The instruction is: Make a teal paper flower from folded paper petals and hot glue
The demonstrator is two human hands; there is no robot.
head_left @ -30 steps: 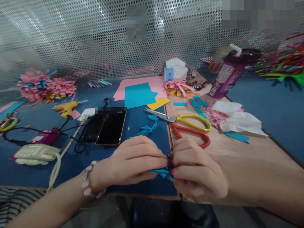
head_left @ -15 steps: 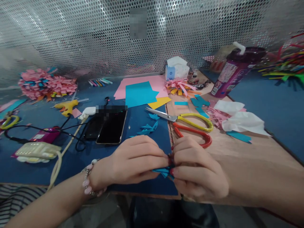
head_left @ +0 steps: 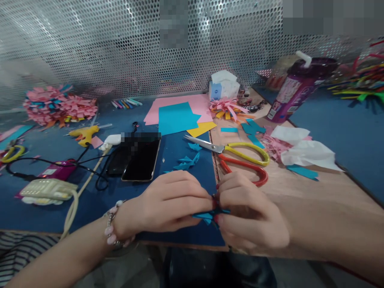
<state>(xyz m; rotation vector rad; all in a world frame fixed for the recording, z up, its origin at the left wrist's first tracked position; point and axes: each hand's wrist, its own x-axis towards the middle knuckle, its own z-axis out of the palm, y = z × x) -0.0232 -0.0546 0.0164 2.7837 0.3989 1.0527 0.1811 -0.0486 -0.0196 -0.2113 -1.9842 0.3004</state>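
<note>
A small piece of folded blue paper (head_left: 207, 217) is pinched between my two hands close to the table's front edge. My left hand (head_left: 175, 202), with a beaded bracelet at the wrist, grips it from the left. From the right, my right hand (head_left: 250, 214) closes its fingertips on the same paper, which they partly hide. Just beyond the hands lie several small folded blue pieces (head_left: 186, 161). Large scissors (head_left: 220, 149), with one yellow and one red handle, rest with blades apart above my right hand.
Blue sheet (head_left: 177, 118) and pink sheet (head_left: 150, 114) lie at the back. Left are a phone (head_left: 141, 160), a yellow glue gun (head_left: 85, 134), cables and a power strip (head_left: 48, 190). Right are crumpled tissues (head_left: 309, 154) and a purple cup (head_left: 295, 92) with a straw.
My right fingers have shifted slightly, and more of the blue paper shows between the fingertips. My left hand stays nearly still.
</note>
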